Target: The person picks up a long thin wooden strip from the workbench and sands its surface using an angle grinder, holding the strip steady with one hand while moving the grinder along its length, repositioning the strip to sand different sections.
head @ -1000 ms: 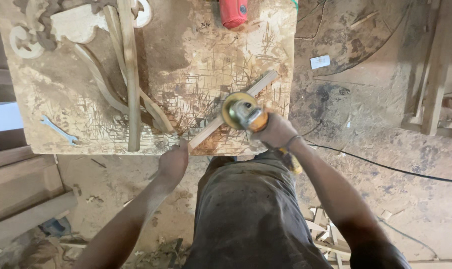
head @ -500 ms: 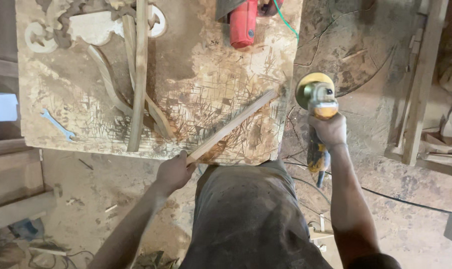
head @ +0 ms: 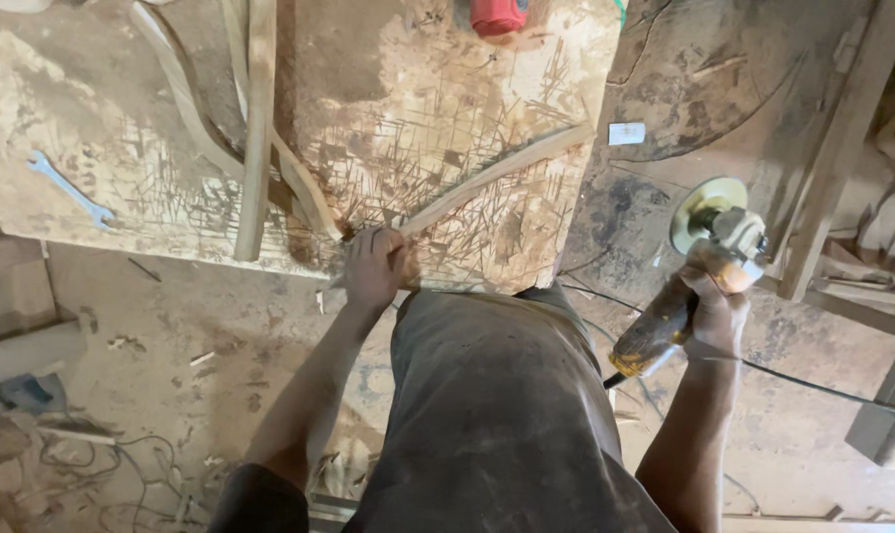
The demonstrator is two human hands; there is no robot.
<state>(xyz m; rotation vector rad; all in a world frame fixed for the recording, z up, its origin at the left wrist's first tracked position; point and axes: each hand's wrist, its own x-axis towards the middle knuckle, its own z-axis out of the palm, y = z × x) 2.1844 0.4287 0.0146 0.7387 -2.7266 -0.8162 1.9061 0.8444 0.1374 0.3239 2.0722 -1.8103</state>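
— Head view, near to far: left hand [head: 373, 266] clenched on near end of thin wooden strip [head: 497, 178]; right hand [head: 719, 311] wrapped round angle grinder [head: 699, 262], off past worktop [head: 92, 109] edge.

— Strip position?

— Flat, slanting up-right across scarred top. Beyond: curved wood pieces [head: 260, 128], blue spanner [head: 68, 188], red tool [head: 497, 15].

— Advice?

— Probably: pin strip firmly, keep disc clear of fingers and cable [head: 822, 390].
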